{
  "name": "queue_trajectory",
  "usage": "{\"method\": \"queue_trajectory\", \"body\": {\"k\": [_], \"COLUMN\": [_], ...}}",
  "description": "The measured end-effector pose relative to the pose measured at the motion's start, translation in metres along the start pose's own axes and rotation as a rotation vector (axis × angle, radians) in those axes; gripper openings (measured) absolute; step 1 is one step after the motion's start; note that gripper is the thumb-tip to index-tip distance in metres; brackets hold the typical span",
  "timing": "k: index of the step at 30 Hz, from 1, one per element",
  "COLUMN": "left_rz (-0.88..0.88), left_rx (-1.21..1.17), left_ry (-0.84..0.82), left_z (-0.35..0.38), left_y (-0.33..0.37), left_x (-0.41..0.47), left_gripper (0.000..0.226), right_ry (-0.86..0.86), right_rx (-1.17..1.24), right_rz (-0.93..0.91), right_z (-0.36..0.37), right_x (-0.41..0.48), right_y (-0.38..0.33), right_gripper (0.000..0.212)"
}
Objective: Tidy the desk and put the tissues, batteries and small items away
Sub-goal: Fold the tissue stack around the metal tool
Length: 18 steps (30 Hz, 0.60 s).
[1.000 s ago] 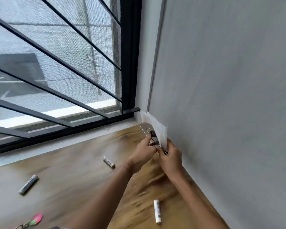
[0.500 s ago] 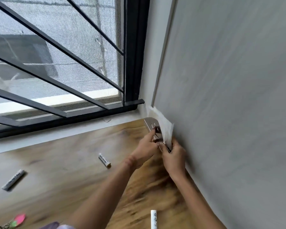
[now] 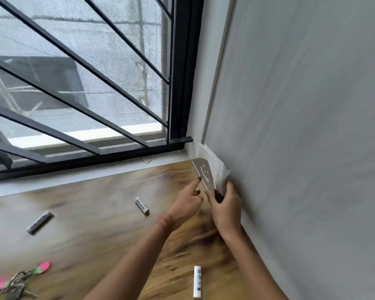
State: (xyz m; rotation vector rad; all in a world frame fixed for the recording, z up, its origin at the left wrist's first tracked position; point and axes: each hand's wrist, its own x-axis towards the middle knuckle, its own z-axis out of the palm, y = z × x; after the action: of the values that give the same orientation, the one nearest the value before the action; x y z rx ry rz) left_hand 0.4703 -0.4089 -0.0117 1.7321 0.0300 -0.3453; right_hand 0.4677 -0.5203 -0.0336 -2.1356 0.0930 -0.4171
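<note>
**Tissues in holder, bench corner**

Holder stands at far corner, tissues between it and wall. R hand fingers curled round holder base. L hand index tip touches its edge; pinch or not, can't tell. Tissues likely soft, light, tear easily, so grab stiff holder. Count: 1 holder, 3 batteries, 1 key bunch.

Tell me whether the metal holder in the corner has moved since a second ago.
No. The metal holder still stands just below the end of the black window frame, beside the wall; only the view shifted.
</note>
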Motion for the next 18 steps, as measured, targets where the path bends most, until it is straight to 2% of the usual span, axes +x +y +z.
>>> {"method": "queue_trajectory", "body": {"k": [2,4,10,18], "left_rz": [0.017,0.026,0.097,0.104], "left_rx": [0.03,0.044,0.023,-0.043], "left_ry": [0.044,0.079,0.151,0.352], "left_z": [-0.005,-0.009,-0.025,-0.042], "left_y": [0.004,0.007,0.014,-0.016], "left_x": [-0.019,-0.038,-0.12,-0.229], "left_gripper": [0.063,0.062,0.053,0.045], "right_ry": [0.027,0.06,0.051,-0.104], "right_rx": [-0.011,-0.007,0.074,0.145], "right_rz": [-0.033,-0.09,-0.256,-0.35], "right_z": [-0.007,-0.012,-0.024,-0.023], "right_x": [-0.008,-0.017,-0.071,-0.163], "right_y": [-0.014,-0.027,-0.076,-0.109], "right_gripper": [0.06,0.064,0.057,0.049]}}
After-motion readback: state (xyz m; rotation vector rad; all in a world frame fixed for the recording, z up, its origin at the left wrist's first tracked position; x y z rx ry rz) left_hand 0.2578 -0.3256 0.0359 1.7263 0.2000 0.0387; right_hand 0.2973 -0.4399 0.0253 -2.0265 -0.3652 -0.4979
